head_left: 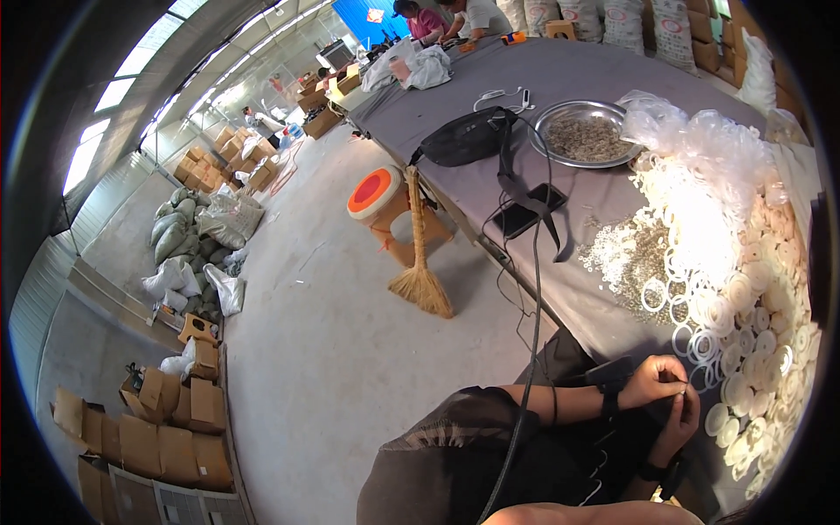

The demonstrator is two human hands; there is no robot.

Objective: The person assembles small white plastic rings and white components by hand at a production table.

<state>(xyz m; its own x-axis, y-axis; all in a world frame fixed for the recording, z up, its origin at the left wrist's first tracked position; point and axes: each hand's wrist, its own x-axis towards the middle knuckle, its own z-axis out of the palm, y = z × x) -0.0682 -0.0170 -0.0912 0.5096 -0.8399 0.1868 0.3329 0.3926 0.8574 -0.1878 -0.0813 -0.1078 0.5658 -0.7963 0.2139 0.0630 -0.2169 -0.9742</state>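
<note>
My left hand [654, 382] and my right hand [679, 426] meet at the fingertips beside the table's near edge. Both are closed in a pinch, and whatever lies between the fingertips is too small to make out. Just beyond them spreads a large heap of white plastic rings [700, 343], with flat pale discs [742, 392] among them. A pile of tiny clear and greyish pieces [626, 262] lies left of the rings. Dark bands circle both wrists.
On the grey-covered table [577, 319] are a metal bowl of small brownish pieces [584, 136], a black waist bag [464, 138], a phone [528, 213] and clear plastic bags [691, 131]. A black cable [536, 262] hangs across. A straw broom [420, 280] leans by a stool [374, 194].
</note>
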